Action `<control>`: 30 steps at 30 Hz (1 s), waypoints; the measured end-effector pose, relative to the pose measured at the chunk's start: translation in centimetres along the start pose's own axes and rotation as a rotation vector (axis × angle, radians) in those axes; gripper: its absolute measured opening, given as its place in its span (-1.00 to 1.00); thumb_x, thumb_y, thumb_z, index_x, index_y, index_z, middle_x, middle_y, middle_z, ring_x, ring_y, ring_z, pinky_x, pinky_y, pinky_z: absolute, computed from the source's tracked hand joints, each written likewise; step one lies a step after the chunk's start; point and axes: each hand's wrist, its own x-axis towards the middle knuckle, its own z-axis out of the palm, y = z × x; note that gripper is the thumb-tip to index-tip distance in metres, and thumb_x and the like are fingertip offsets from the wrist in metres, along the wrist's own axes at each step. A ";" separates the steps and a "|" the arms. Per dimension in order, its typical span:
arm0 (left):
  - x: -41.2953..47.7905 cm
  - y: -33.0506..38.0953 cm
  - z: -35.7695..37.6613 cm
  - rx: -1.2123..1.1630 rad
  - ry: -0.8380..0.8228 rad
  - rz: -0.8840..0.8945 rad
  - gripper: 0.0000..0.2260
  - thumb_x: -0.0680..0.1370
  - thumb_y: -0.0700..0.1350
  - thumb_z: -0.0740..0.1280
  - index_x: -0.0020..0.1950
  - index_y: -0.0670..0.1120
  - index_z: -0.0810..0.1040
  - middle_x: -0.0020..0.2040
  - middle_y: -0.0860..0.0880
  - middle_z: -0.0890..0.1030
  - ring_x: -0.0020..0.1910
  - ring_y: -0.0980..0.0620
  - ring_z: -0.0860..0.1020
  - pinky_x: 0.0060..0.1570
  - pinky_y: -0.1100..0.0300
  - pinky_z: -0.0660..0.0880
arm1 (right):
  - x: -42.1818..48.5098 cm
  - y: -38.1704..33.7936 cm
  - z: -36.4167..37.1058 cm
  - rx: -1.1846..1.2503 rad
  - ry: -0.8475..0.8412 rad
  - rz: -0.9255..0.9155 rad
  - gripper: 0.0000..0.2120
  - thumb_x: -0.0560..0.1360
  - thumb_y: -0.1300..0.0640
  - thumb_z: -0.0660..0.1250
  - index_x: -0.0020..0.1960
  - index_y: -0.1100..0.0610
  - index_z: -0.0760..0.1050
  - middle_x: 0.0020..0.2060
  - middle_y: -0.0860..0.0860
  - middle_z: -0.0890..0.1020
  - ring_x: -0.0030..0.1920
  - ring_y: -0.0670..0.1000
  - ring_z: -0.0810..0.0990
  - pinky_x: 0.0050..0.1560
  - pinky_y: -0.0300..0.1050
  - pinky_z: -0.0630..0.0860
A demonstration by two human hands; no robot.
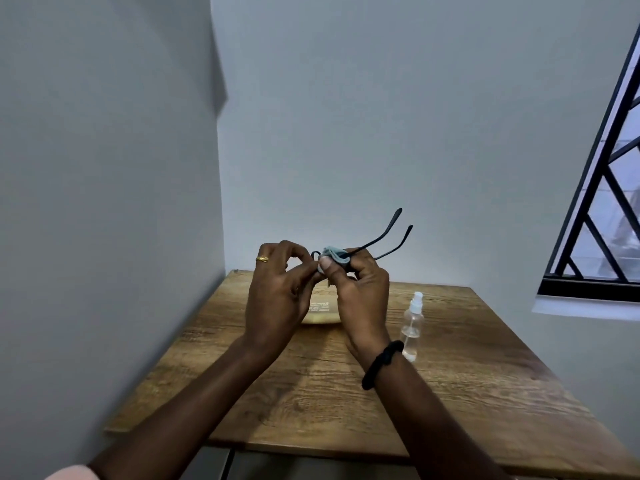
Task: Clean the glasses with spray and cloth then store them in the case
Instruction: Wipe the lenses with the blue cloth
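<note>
Both my hands are raised above the wooden table (450,393), holding black-framed glasses (384,239). The temple arms stick out up and to the right. My right hand (360,292) pinches a grey-blue cloth (334,257) around one lens with thumb and fingers. My left hand (277,292), with a gold ring, pinches the frame's left end; the lenses are mostly hidden by cloth and fingers. A pale yellow case (320,313) lies on the table behind my hands, largely hidden. A clear spray bottle (412,325) stands upright on the table to the right.
Grey walls close in on the left and behind the table. A window with black bars (602,209) is at the right. The table's front edge runs near the bottom of the view.
</note>
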 end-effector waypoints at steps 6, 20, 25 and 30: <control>0.0 0.1 -0.5 -0.027 0.027 0.007 -0.91 0.57 -0.12 0.44 -0.02 -0.11 0.72 -0.01 -0.03 0.60 0.04 -0.08 0.45 -0.11 0.09 0.46 | 0.0 -1.6 -0.5 0.172 -0.012 0.115 -0.94 0.48 0.28 0.47 -0.10 0.17 0.71 -0.08 0.17 0.70 -0.06 0.06 0.66 -0.13 -0.08 0.57; 0.1 -1.4 -1.6 -0.079 0.042 0.006 -0.90 0.57 -0.12 0.44 -0.01 -0.12 0.73 -0.01 0.01 0.60 0.07 -0.04 0.43 -0.12 0.04 0.52 | 3.0 -6.6 -4.3 0.467 -0.040 0.367 -0.82 0.34 0.10 0.46 -0.08 0.14 0.67 -0.25 -0.04 0.68 -0.28 -0.11 0.54 -0.28 -0.23 0.48; 0.0 -1.3 -1.5 -0.132 0.065 -0.057 -0.93 0.52 -0.21 0.51 -0.02 -0.11 0.75 -0.01 0.01 0.60 0.08 -0.01 0.47 -0.05 0.08 0.48 | 4.0 -7.2 -4.9 0.614 -0.017 0.423 -0.84 0.41 0.13 0.45 -0.02 0.14 0.65 -0.18 -0.03 0.72 -0.28 -0.13 0.59 -0.27 -0.26 0.54; 0.0 -1.4 -1.6 -0.321 0.106 -0.388 -0.95 0.51 -0.10 0.52 -0.06 -0.03 0.76 -0.03 0.11 0.61 0.12 0.12 0.50 -0.07 0.09 0.48 | 4.3 -6.7 -5.4 0.424 0.077 0.175 -0.83 0.45 0.24 0.46 0.04 0.21 0.66 -0.10 0.00 0.75 -0.18 -0.10 0.64 -0.09 -0.19 0.58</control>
